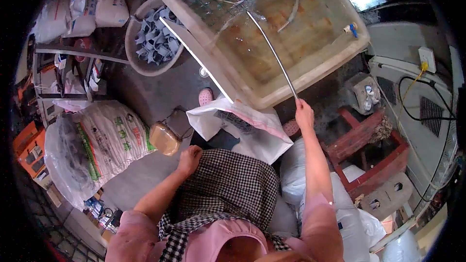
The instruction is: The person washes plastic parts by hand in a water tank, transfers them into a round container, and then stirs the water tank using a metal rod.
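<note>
My right hand [305, 114] is wrapped round the near end of a long, slightly curved metal rod [276, 58]. The rod's far end reaches the water in a large pale tub [291, 93], beside a dark wire mesh [213, 5] with thin strips on it. My left hand [191, 159] rests closed at the edge of my checked apron [228, 174]; what its fingers hold, if anything, is hidden. Just below the tub, an open white sack [272, 138] has thin grey strands inside. A white board [196, 58] leans along the tub's left side.
A round bin [131, 51] of curved grey plastic pieces stands left of the tub. Full sacks [111, 136] lie at left, near a brown taped bundle [165, 138]. At right are a red frame [361, 150], a cabinet [412, 87] and a cable [412, 116].
</note>
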A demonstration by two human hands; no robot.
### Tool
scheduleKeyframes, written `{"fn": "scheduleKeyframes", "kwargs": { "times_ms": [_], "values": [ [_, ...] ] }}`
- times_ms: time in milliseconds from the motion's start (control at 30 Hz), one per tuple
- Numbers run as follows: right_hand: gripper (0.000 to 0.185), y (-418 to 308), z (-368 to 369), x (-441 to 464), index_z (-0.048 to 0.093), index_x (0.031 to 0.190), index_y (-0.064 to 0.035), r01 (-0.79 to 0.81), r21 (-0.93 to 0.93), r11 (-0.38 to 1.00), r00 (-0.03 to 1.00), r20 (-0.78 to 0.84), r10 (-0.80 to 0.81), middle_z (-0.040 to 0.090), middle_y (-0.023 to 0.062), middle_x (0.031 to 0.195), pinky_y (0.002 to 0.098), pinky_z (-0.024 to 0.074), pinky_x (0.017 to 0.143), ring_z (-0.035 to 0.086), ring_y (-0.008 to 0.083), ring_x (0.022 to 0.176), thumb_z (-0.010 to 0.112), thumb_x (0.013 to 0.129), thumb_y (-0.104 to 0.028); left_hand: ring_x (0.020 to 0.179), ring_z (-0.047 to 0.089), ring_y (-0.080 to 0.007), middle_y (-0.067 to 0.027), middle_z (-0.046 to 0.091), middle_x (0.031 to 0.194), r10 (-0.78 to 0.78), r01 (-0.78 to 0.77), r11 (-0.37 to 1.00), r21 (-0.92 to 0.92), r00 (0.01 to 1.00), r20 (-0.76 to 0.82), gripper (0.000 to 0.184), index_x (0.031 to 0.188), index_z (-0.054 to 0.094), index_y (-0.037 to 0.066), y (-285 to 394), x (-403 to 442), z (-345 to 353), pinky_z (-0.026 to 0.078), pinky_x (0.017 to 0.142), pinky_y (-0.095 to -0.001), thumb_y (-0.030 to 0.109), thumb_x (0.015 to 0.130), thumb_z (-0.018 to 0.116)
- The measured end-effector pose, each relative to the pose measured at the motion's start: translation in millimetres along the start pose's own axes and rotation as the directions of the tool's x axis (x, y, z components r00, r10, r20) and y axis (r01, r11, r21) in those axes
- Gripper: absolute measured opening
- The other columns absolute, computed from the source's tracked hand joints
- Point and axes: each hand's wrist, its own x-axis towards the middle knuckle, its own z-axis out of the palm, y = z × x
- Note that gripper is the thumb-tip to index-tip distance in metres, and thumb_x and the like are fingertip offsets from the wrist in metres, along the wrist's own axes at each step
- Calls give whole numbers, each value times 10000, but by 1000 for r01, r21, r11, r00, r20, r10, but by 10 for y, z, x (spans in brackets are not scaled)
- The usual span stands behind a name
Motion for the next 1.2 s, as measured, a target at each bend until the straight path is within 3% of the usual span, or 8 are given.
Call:
{"fn": "scheduleKeyframes", "kwargs": {
  "times_ms": [100,167,300,467,733,933,1033,1200],
  "values": [
    [378,427,-146,-355,573,1086,-74,12,-6,1000,996,-87,-13,588,206,980,418,432,777,542,387,939,430,889,-363,752,570,-339,-153,591,793,-2,2,999,34,1000,0,92,790,580,22,-25,24,-37,458,651,-405,109,764,586],
    [390,663,-272,-593,569,1098,-72,-94,-46,995,992,-89,90,583,213,990,422,429,787,540,385,952,431,887,-370,750,570,-340,-153,591,796,7,-7,999,47,1000,-6,96,789,581,23,-23,31,-32,458,650,-405,115,765,586],
    [396,894,-319,-545,570,1104,-99,-113,-78,990,981,-168,99,585,219,978,439,430,786,536,396,943,418,886,-392,739,574,-332,-148,591,783,3,-3,1000,8,1000,28,97,794,586,29,-11,42,23,461,641,-397,121,764,593],
    [405,266,-296,175,571,1094,-101,-85,-84,993,991,-111,75,580,225,976,449,426,782,524,407,945,392,891,-402,742,576,-325,-148,586,768,60,-61,998,25,997,42,91,802,586,27,-71,96,157,466,638,-381,109,763,596],
    [427,-197,163,1138,568,1083,-61,56,-17,998,996,-73,-57,582,215,1003,418,422,800,520,401,971,414,885,-406,704,589,-317,-154,596,798,-60,60,998,-8,998,20,100,834,596,29,-109,88,96,473,630,-368,106,769,588],
    [370,-549,600,1657,559,1094,-103,172,277,945,984,-2,-178,590,205,933,424,423,751,523,405,901,394,900,-373,718,587,-314,-142,598,793,-55,55,998,4,998,12,85,814,597,32,-105,123,90,473,638,-374,103,766,592],
    [347,-523,599,1444,547,1076,-82,206,136,969,978,-65,-198,573,219,952,439,419,738,521,407,895,381,910,-336,727,583,-317,-140,596,784,-26,26,1000,-5,1000,-3,81,801,593,29,-112,154,88,470,637,-378,100,762,597],
    [373,-144,257,720,556,1075,-69,73,-24,997,996,-55,-74,590,215,936,445,426,757,533,407,911,408,895,-360,730,579,-324,-148,588,769,39,-39,999,5,998,-42,84,795,585,21,-66,146,5,465,637,-380,94,758,604]
  ]
}}
